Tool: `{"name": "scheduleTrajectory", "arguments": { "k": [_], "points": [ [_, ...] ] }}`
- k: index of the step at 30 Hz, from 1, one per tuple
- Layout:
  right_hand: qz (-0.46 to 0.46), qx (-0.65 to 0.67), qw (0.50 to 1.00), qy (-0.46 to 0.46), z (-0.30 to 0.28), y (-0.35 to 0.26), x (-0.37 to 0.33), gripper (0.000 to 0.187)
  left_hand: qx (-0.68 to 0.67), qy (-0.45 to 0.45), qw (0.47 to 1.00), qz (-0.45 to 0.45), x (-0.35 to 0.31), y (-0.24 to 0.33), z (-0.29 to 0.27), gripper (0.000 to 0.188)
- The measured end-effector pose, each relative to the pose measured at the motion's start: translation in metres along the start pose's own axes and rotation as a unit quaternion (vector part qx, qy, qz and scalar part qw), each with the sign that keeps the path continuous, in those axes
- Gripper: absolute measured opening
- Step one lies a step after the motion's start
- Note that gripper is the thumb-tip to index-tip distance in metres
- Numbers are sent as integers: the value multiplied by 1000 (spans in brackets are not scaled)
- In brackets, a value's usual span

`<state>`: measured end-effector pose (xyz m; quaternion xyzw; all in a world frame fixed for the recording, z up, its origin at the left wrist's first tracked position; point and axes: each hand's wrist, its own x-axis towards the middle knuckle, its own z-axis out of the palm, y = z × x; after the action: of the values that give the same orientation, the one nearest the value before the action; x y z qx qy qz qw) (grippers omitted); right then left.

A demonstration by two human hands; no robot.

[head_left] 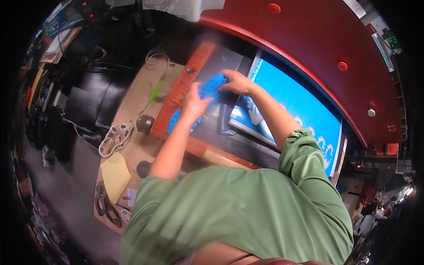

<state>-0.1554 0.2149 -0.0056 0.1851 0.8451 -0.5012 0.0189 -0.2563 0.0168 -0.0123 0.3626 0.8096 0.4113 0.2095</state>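
Note:
Both my hands hold a blue flat cut-out piece (212, 87) with small holes or notches, raised over a dark metal plate (229, 59). My left hand (194, 105) grips its left edge, and my right hand (236, 82) pinches the right edge. Motion blurs the piece's outline. Partly behind my left forearm lies a second blue piece (176, 121), by the wooden border (183, 84). To the right, under my right forearm, a bright blue sheet (291, 101) with shaped cut-outs rests in a metal-edged frame.
A red machine (304, 39) with round knobs spans the far side. On the wooden board at left are a light cut-out shape (115, 139), a round dark knob (145, 124), a green-handled tool (156, 90), yellow paper (115, 176) and large dark-handled scissors (106, 205).

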Motion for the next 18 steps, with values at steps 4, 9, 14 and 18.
{"name": "scheduleTrajectory", "arguments": {
  "k": [4,9,14,18],
  "points": [
    [-23,81,994,64,4,-6,-12,58,42,90,978,183,0,0,-6,68],
    [-93,-132,983,90,19,-15,-7,73,60,94,980,167,1,-9,-2,64],
    [-97,-64,986,122,23,-16,-9,70,38,94,978,180,-3,-13,1,65],
    [-93,-94,981,141,22,-19,-19,66,81,117,961,236,-6,-11,-4,63]
  ]
}}
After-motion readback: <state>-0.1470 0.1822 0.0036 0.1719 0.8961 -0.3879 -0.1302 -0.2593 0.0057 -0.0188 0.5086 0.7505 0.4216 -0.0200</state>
